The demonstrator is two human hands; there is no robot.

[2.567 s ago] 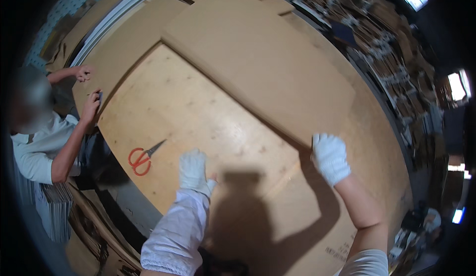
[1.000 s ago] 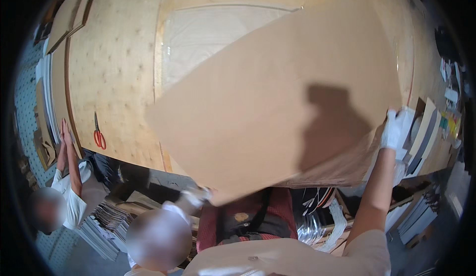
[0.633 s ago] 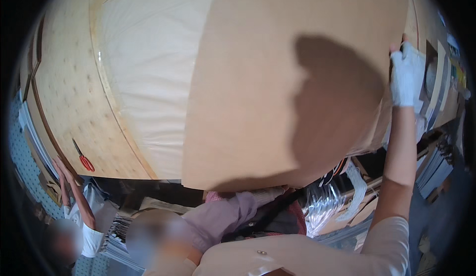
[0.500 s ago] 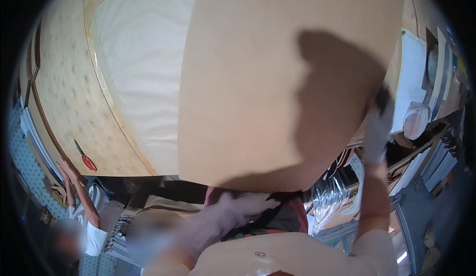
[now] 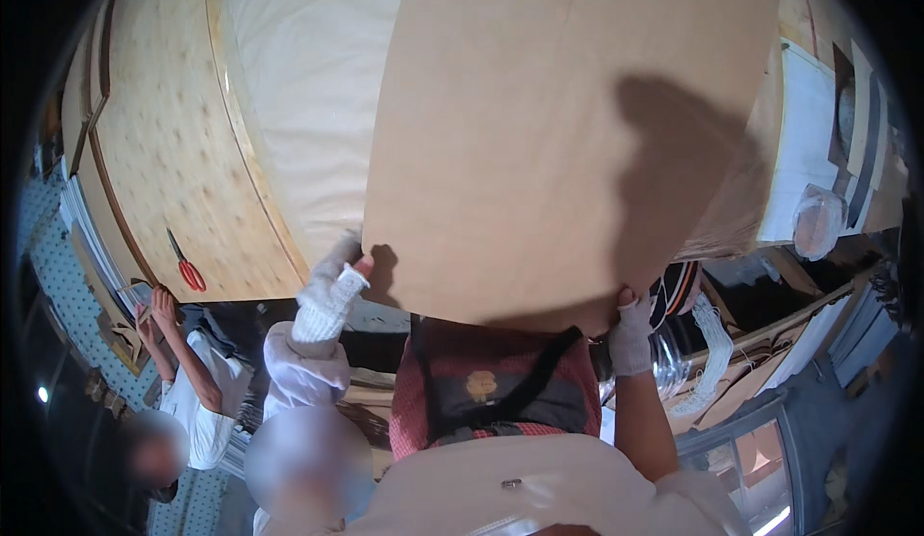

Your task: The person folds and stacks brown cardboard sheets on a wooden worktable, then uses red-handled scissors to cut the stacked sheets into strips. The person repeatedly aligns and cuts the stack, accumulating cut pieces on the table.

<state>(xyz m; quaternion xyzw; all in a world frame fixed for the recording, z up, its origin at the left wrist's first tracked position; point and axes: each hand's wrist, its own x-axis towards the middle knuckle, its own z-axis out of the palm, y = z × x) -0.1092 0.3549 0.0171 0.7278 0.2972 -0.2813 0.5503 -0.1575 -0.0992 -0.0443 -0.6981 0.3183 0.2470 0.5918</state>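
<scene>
A large, smooth brown sheet [image 5: 500, 151] lies across the work surface in front of me. My left hand [image 5: 335, 291], in a white knitted glove with a bare thumb tip, pinches its near left corner, thumb on top. At the near right corner, my right hand [image 5: 630, 336] grips the edge, its bare thumb tip over the top. The fingers under the sheet are hidden on both sides. To the left, a pale, wrinkled translucent sheet [image 5: 303, 132] reaches under the brown one. My shadow falls over the brown sheet's right part.
Red-handled scissors [image 5: 191, 271] lie on a plywood panel [image 5: 183, 132] at left. Beyond its near corner, a co-worker's hands [image 5: 156, 313] hold something thin. A plastic-wrapped bundle [image 5: 818, 223] and white sheet [image 5: 799, 141] lie at right. A red-black apron [image 5: 491, 382] hangs before me.
My left hand has moved from in front of my body to the sheet's near left corner. My right hand has come down the right edge to the near right corner. The view has shifted slightly.
</scene>
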